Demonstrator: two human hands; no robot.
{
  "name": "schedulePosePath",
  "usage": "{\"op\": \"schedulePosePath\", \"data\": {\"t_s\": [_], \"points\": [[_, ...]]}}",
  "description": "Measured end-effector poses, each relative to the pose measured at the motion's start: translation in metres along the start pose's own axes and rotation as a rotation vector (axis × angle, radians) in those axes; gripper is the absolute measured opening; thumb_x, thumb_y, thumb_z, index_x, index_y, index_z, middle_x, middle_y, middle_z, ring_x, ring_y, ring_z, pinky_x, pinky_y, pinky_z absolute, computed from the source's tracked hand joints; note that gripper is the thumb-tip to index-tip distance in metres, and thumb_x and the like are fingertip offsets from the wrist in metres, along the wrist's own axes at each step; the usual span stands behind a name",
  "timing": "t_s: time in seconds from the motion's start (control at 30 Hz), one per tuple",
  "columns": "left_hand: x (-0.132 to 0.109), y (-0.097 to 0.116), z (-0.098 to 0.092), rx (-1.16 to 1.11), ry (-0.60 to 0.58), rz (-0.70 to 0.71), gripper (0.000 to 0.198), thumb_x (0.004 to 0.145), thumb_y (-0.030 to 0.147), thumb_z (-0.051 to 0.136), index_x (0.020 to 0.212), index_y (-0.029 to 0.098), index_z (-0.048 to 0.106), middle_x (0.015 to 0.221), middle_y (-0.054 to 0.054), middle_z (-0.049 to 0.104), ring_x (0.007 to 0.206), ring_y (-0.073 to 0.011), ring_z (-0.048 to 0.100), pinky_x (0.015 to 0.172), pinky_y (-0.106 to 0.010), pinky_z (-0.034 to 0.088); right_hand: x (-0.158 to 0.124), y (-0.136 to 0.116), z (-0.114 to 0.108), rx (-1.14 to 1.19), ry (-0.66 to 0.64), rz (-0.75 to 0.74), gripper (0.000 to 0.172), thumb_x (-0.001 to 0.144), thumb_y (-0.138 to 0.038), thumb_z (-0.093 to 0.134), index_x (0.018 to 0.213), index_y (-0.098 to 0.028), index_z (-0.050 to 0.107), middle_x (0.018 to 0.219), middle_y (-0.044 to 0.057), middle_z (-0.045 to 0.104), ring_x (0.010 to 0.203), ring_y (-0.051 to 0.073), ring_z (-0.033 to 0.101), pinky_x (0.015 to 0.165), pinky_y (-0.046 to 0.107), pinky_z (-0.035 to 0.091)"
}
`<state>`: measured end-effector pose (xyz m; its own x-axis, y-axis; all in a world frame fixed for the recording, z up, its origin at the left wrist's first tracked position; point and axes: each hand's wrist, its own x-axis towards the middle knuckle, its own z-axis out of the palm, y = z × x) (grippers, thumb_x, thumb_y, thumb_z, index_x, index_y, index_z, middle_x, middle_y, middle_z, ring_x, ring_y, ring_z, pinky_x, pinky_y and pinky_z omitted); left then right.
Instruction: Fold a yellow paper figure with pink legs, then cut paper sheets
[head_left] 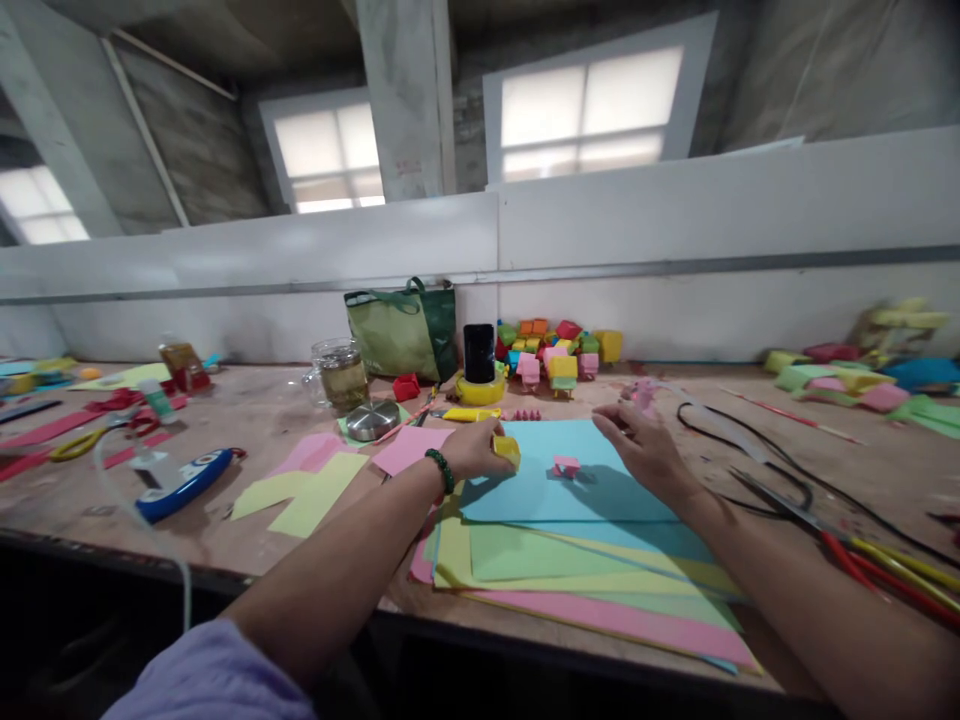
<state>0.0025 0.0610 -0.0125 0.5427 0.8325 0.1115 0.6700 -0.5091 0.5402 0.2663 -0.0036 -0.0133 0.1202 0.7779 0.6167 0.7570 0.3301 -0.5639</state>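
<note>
My left hand [480, 448], with a dark green beaded bracelet on the wrist, pinches a small yellow folded-paper piece [507, 450] at the left edge of a light blue paper sheet [525, 500]. On that sheet stands a tiny pink folded-paper piece [566, 466], between my two hands and touched by neither. Over the sheet's right side is my right hand [637, 440], fingers loosely bent and apart, with nothing visible in them. Under the blue sheet lies a stack of green, yellow and pink paper [600, 610].
Behind the sheet are a phone [478, 352] on a yellow tape roll [480, 388] and many colourful folded-paper models [564, 372]. Scissors [787, 508] and a black cord [750, 430] lie right. Leftward are a glass mug [341, 375], a metal lid [373, 420] and a blue-handled tool [187, 485].
</note>
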Motion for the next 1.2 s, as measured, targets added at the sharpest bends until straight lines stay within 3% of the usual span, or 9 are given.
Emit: {"op": "schedulePosePath", "data": {"t_s": [0.17,0.33,0.4,0.5,0.6,0.83,1.0,1.1,1.2], "points": [[0.000,0.000,0.006,-0.126,-0.011,0.099,0.066,0.055,0.033,0.077,0.116,0.019,0.057,0.079,0.000,0.063,0.068,-0.0163,0.059,0.056,-0.024,0.043,-0.001,-0.005,-0.002,0.003,-0.010,-0.006,0.033,0.084,-0.048,0.051,0.086,-0.019,0.065,0.078,0.005,0.067,0.070,0.018,0.061,0.060,0.028,0.049],[-0.005,0.007,0.003,-0.250,0.067,0.157,0.084,0.037,0.035,0.088,0.116,0.019,0.063,0.082,-0.002,0.064,0.066,-0.0166,0.057,0.061,-0.026,0.046,0.000,0.001,-0.001,0.028,-0.011,0.015,0.033,0.087,-0.047,0.047,0.090,-0.019,0.064,0.078,0.005,0.068,0.072,0.018,0.062,0.064,0.029,0.051],[-0.006,0.009,-0.003,-0.304,0.186,0.152,0.066,0.046,0.041,0.085,0.106,0.019,0.067,0.079,-0.001,0.063,0.068,-0.0164,0.056,0.063,-0.026,0.045,0.000,0.005,0.001,0.039,-0.008,0.023,0.034,0.088,-0.048,0.045,0.091,-0.019,0.063,0.078,0.005,0.067,0.072,0.018,0.063,0.065,0.029,0.051],[0.001,0.002,-0.015,-0.399,0.472,0.082,0.033,0.082,0.044,0.053,0.100,0.018,0.064,0.083,-0.002,0.060,0.077,-0.0162,0.055,0.070,-0.026,0.044,0.000,0.008,0.002,0.057,-0.005,0.022,0.036,0.090,-0.049,0.043,0.094,-0.019,0.063,0.082,0.005,0.066,0.073,0.017,0.063,0.067,0.030,0.052],[0.012,-0.014,-0.020,-0.480,0.672,-0.044,0.029,0.086,0.023,0.038,0.106,0.014,0.057,0.087,-0.004,0.057,0.081,-0.0148,0.054,0.073,-0.026,0.043,-0.002,0.005,0.001,0.066,-0.010,0.015,0.038,0.091,-0.049,0.041,0.097,-0.019,0.063,0.083,0.005,0.066,0.073,0.017,0.064,0.067,0.030,0.053],[0.022,-0.031,-0.006,-0.544,0.616,-0.133,0.045,0.055,0.001,0.056,0.098,0.013,0.063,0.080,-0.001,0.056,0.072,-0.0134,0.053,0.070,-0.026,0.044,-0.008,-0.007,-0.003,0.050,-0.034,-0.023,0.032,0.090,-0.046,0.047,0.098,-0.019,0.063,0.089,0.007,0.068,0.074,0.019,0.064,0.063,0.030,0.052],[0.012,-0.017,-0.009,-0.588,0.613,-0.109,0.022,0.077,0.015,0.050,0.094,0.014,0.063,0.078,-0.003,0.057,0.075,-0.0149,0.054,0.071,-0.027,0.044,-0.012,-0.014,-0.002,0.049,-0.084,-0.029,0.030,0.091,-0.043,0.046,0.098,-0.019,0.063,0.093,0.009,0.069,0.077,0.020,0.063,0.063,0.030,0.051],[0.003,-0.001,-0.007,-0.661,0.564,-0.055,0.033,0.090,0.034,0.037,0.092,0.015,0.065,0.074,-0.003,0.057,0.066,-0.0145,0.052,0.061,-0.027,0.042,-0.019,-0.025,-0.004,0.022,-0.185,-0.079,0.029,0.092,-0.041,0.044,0.090,-0.022,0.065,0.084,0.006,0.070,0.071,0.019,0.062,0.066,0.032,0.050],[-0.007,0.012,-0.002,-0.747,0.537,-0.003,0.039,0.089,0.044,0.040,0.089,0.015,0.066,0.071,-0.003,0.055,0.063,-0.0144,0.048,0.057,-0.027,0.040,-0.025,-0.036,-0.008,-0.036,-0.319,-0.151,0.034,0.091,-0.042,0.045,0.070,-0.026,0.066,0.069,-0.001,0.068,0.063,0.015,0.062,0.062,0.027,0.050]]}}
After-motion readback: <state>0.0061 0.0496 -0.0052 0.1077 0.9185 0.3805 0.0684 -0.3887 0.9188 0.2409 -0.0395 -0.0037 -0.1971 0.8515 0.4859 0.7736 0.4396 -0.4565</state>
